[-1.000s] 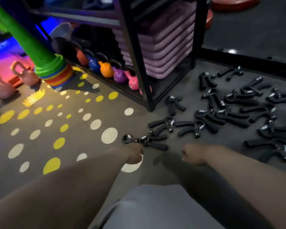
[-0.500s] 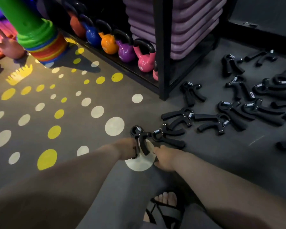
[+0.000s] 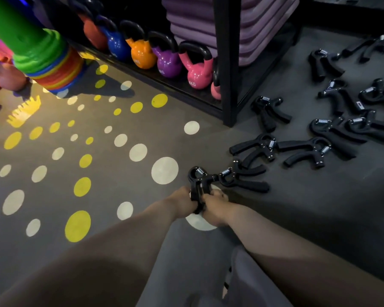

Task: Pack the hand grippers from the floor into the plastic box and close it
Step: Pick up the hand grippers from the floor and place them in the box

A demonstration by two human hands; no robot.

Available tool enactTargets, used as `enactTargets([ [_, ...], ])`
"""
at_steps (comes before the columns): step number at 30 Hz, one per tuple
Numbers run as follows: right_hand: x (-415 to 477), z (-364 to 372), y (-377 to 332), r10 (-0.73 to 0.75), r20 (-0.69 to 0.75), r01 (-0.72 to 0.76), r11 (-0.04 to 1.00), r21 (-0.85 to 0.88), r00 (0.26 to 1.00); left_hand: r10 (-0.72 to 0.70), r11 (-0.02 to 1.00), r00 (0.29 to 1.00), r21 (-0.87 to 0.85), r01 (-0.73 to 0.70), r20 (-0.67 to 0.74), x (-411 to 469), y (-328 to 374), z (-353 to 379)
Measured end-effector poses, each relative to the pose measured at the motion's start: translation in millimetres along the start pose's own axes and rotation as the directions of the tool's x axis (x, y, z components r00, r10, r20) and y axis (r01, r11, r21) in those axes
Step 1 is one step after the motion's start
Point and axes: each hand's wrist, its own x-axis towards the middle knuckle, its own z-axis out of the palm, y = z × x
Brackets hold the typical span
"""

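Hand grippers [image 3: 308,151], all black with bare metal springs, lie scattered over the dark grey floor [image 3: 120,187] on the right side of the view, some overlapping, their handles pointing in different directions. One of them, the nearest gripper [image 3: 197,185], is between the person's two hands at the middle of the frame, its spring end pointing away from the person and its handles towards them. The left hand [image 3: 183,201] has its fingers curled round the left handle, and the right hand [image 3: 215,207] is curled round the right handle, so both hands are gripping this one piece. Whether it is lifted or resting on the floor cannot be told. Its head sits just beside the head of a second gripper [image 3: 242,179], which lies flat with its handles pointing right; they look to be touching or very nearly so. Under the hands is a large white dot [image 3: 200,222], one of many white and yellow dots spread across the floor to the left. Beyond the grippers stands a black rack [image 3: 227,63] holding a row of kettlebells, pink [image 3: 197,73], purple [image 3: 167,60], orange [image 3: 141,53] and blue [image 3: 116,45], beside a stack of purple mats [image 3: 253,29]. At the upper left a green post [image 3: 20,29] rises from a pile of coloured rings [image 3: 58,74].
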Motion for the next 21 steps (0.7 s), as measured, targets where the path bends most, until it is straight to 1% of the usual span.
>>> enactTargets([
  [2, 5, 7, -1, 0.047, -0.071, -0.031, 0.979, 0.203, 0.996, -0.056, 0.989, 0.998, -0.137, 0.051, -0.031, 3, -1, 5],
  [3, 11, 13, 1, 0.090, -0.085, -0.059, 0.949, 0.311, 0.992, -0.081, 0.979, 0.996, -0.189, 0.072, -0.042, 4, -2, 7],
  [4, 15, 20, 3, 0.130, -0.056, -0.092, 0.894, 0.438, 0.990, -0.114, 0.970, 0.993, -0.220, 0.103, -0.038, 3, -4, 10],
  [5, 13, 26, 3, 0.163, 0.010, -0.142, 0.829, 0.540, 0.987, -0.137, 0.964, 0.990, -0.232, 0.129, -0.019, 2, -7, 12],
  [6, 6, 30, 1, 0.180, 0.100, -0.203, 0.762, 0.615, 0.978, -0.158, 0.961, 0.987, -0.229, 0.155, 0.006, 3, -15, 18],
  [8, -13, 36, -2, 0.153, 0.223, -0.266, 0.687, 0.676, 0.963, -0.190, 0.970, 0.980, -0.146, 0.197, 0.060, 10, -36, 31],
  [9, -21, 39, -1, 0.153, 0.262, -0.294, 0.672, 0.679, 0.953, -0.215, 0.972, 0.975, -0.080, 0.219, 0.063, 30, -58, 44],
  [11, -34, 44, 4, 0.159, 0.289, -0.322, 0.633, 0.704, 0.944, -0.263, 0.965, 0.963, 0.010, 0.263, 0.051, 48, -85, 63],
  [13, -38, 43, 11, 0.182, 0.255, -0.313, 0.602, 0.734, 0.950, -0.247, 0.967, 0.967, -0.042, 0.250, 0.069, 34, -78, 65],
  [14, -36, 39, 16, 0.201, 0.216, -0.294, 0.585, 0.756, 0.955, -0.217, 0.970, 0.973, -0.098, 0.224, 0.079, 9, -54, 56],
  [16, -36, 30, 27, 0.237, 0.138, -0.247, 0.533, 0.809, 0.962, -0.152, 0.972, 0.986, -0.168, 0.162, 0.075, -6, -23, 48],
  [18, -40, 15, 35, 0.230, 0.056, -0.161, 0.470, 0.868, 0.971, -0.065, 0.980, 0.997, -0.187, 0.072, 0.047, -13, 8, 39],
  [20, -50, -6, 46, 0.215, -0.026, -0.072, 0.436, 0.897, 0.976, 0.055, 0.984, 0.996, -0.176, -0.043, 0.067, -22, 45, 31],
  [21, -55, -16, 51, 0.212, -0.067, -0.033, 0.437, 0.899, 0.975, 0.116, 0.978, 0.989, -0.184, -0.097, 0.094, -28, 63, 28],
])
